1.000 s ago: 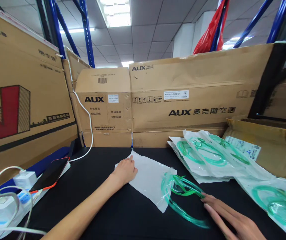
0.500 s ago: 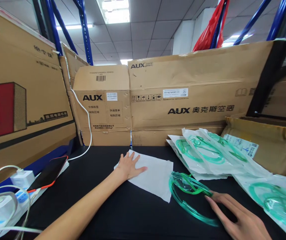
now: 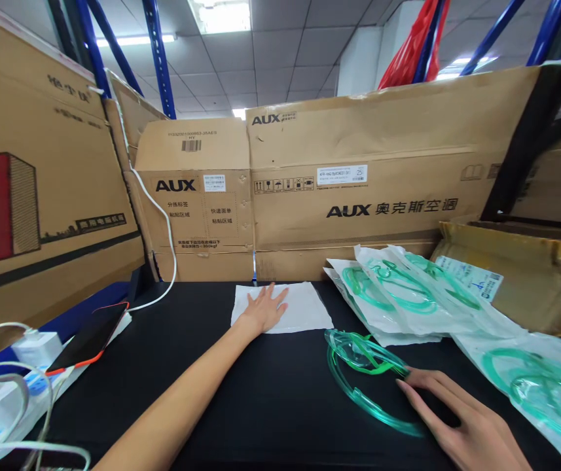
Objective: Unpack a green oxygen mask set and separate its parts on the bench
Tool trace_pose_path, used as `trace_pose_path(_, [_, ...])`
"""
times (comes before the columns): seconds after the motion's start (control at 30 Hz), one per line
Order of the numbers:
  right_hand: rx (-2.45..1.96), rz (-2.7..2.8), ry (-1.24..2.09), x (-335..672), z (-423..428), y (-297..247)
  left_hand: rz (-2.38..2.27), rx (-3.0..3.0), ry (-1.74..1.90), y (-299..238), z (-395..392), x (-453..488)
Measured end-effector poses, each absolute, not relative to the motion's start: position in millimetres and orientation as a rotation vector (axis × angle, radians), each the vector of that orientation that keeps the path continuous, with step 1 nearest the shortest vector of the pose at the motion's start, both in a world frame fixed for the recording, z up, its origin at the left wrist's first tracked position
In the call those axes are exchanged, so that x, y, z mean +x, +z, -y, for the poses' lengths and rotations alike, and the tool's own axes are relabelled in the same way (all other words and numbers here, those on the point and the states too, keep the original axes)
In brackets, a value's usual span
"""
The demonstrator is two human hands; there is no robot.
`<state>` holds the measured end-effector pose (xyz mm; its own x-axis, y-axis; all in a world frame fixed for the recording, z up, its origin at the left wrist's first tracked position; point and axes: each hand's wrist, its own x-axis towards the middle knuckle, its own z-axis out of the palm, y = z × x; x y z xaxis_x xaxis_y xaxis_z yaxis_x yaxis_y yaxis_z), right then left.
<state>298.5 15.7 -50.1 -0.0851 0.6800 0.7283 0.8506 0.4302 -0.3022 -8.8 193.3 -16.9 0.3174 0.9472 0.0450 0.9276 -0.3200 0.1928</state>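
While the left hand (image 3: 262, 311) lies with its fingers spread over a white pouch (image 3: 307, 311) on the black tabletop (image 3: 245, 405), the right hand (image 3: 479, 422) pinches a coil of green tubing (image 3: 366, 404) between thumb and fingertips, its wrist cut off by the bottom edge. The coil lies just nearer than the pouch's right corner, well to the left hand's right; a clear plastic piece (image 3: 351, 350) sits among its loops — glare and overlapping tubes make its shape hard to read. The fingers of the right hand cover the tubing's near end, and the left palm hides part of the pouch. Beyond, filled pouches (image 3: 398, 291) overlap, so their number cannot be told — one more (image 3: 538, 392) runs out of view at the right edge. Far left, a power strip (image 3: 10, 418) is cut off, partly covered by cables and a phone (image 3: 91, 337).
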Motion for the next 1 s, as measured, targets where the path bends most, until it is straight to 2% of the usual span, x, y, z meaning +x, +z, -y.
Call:
trace_pose_path(0.3, [-1.268, 1.883, -0.256, 293, -11, -44, -1.467, 2.521, 0.205, -23, -223, 30])
trace_pose_path(0.63, [-1.227, 1.932, -0.215, 293, -15, -43, -1.413, 2.535, 0.190, -22, -249, 45])
trace_pose_path(1.0, [-1.182, 2.089, 0.041, 282, -31, -54, -1.350, 2.661, 0.541, 4, -232, 48])
